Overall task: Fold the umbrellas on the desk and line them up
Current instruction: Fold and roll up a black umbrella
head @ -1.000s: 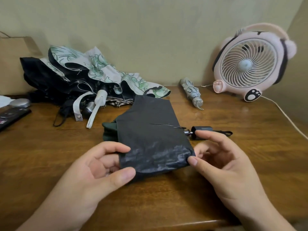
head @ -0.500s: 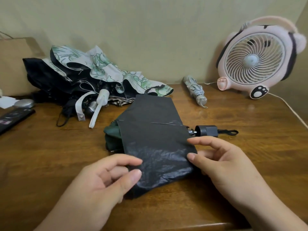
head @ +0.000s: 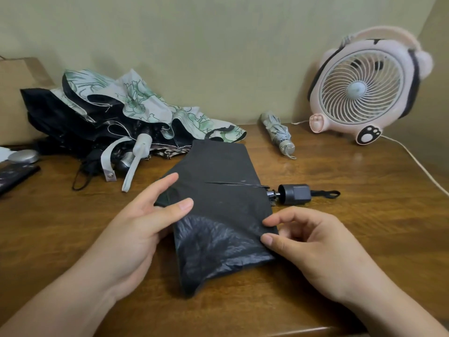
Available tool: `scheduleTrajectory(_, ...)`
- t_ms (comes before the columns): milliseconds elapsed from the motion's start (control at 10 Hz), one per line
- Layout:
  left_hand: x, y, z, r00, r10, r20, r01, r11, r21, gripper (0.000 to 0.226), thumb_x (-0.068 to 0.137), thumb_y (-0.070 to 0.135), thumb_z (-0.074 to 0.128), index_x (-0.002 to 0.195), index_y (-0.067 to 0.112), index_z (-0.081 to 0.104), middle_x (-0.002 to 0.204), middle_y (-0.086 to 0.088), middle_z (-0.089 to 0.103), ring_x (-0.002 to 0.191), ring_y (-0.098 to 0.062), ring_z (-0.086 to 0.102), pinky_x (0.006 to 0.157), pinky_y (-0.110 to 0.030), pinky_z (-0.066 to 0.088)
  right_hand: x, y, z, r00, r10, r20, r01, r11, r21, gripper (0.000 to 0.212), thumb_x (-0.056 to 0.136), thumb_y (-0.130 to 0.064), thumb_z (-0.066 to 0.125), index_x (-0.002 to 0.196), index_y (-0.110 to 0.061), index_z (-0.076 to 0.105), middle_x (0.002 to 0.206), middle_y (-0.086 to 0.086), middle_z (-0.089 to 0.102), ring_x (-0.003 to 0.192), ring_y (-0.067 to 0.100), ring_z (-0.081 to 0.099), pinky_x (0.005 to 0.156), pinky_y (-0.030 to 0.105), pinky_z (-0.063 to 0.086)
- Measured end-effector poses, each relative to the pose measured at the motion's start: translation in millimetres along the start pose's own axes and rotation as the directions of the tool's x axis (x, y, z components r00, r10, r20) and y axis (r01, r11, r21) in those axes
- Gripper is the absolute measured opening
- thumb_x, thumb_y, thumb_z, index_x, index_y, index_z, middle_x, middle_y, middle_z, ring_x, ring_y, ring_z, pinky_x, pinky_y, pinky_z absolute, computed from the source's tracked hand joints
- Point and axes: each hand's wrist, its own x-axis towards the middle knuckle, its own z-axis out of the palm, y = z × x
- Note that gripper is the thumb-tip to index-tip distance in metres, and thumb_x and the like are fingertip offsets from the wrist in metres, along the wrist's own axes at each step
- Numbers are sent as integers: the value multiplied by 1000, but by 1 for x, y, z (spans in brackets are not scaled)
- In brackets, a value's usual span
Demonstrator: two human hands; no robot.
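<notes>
Dark cloth lies spread at the middle of the desk (head: 364, 227): the black umbrella (head: 218, 190), collapsed but not rolled, with one panel reaching toward the near edge. Its handle (head: 295, 193) points right, and a wrist strap (head: 325, 193) trails beyond it on the wood.

The left hand (head: 136, 222) rests on the cloth's left edge, with index finger and thumb stretched out straight on it and gripping nothing. The right hand (head: 315, 251) pinches the cloth's right edge between thumb and curled index finger, just nearer than the handle.

At the back left the floral umbrella (head: 145, 103), white and green, sprawls unfolded over a heap (head: 56, 117) of dark canopy; how many umbrellas make up that heap is hard to tell. A pale handle (head: 142, 147) and a snap strap (head: 107, 161) stick out of it toward the front.

The grey umbrella (head: 277, 132), rolled tight, lies near the wall between the floral one and the fan (head: 364, 86). The fan is pink and stands at the back right, and its cord (head: 418, 164) runs along the right side of the desk.

At the far left a paper bag (head: 17, 93) leans on the wall, with a silver object (head: 24, 156) and a dark flat device (head: 14, 173) in front of it.
</notes>
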Motion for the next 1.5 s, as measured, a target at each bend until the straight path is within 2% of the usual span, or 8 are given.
scheduleTrajectory(400,9,14,-22,993,28,118,-34,998,53,115,41,60,96,140,18,54,126,0,73,120,-14,67,105,-43,45,-6,-4,7,998,-3,58,26,912,-409,9,89,-33,77,96,-36,72,83,-23,65,64,-1,58,62,15,46)
scheduleTrajectory(600,6,13,-20,998,-13,68,-6,961,278,76,60,64,86,128,40,65,121,-3,74,116,-13,69,110,-41,43,-2,-8,2,995,44,85,0,890,-455,7,90,-33,76,96,-36,73,82,-18,67,66,0,60,62,16,49)
scheduleTrajectory(800,-16,39,-11,896,441,46,-205,321,924,51,70,78,56,113,50,53,77,26,61,67,5,59,55,-32,47,4,-3,1,995,53,81,-15,912,-410,7,91,-31,75,95,-36,73,80,-18,68,65,0,62,63,14,50)
scheduleTrajectory(1000,-61,18,25,997,51,56,-72,424,903,104,46,84,73,103,88,-14,111,58,33,84,13,58,71,-20,51,5,-2,-6,994,87,62,-84,995,-46,5,89,-17,76,89,-22,77,71,1,71,58,13,59,55,20,49)
scheduleTrajectory(1100,-62,-21,16,943,320,87,-280,631,723,118,59,25,97,117,90,16,94,36,63,61,-3,64,67,-16,50,4,0,-7,995,66,70,-63,997,-55,5,89,-18,75,90,-23,77,71,-1,71,60,14,61,57,20,50)
scheduleTrajectory(1200,-58,-31,0,840,461,287,-485,401,777,95,65,5,90,128,63,50,87,31,62,58,6,58,62,0,40,5,3,-7,996,48,73,-40,993,-113,6,90,-20,76,91,-26,77,72,-6,71,63,7,63,60,16,51)
scheduleTrajectory(1300,-48,-25,-18,781,393,485,-567,122,814,51,75,13,82,108,48,66,87,32,48,72,15,49,61,-3,40,5,4,-6,995,22,94,1,969,-245,9,90,-24,76,91,-33,75,74,-13,70,66,2,64,65,13,48)
scheduleTrajectory(1500,-38,15,-16,798,77,598,-601,21,799,11,82,47,56,86,54,64,83,34,58,75,17,56,57,-8,48,0,3,2,991,-14,132,81,852,-517,11,94,-33,70,103,-38,72,82,-31,63,70,-4,60,62,13,45)
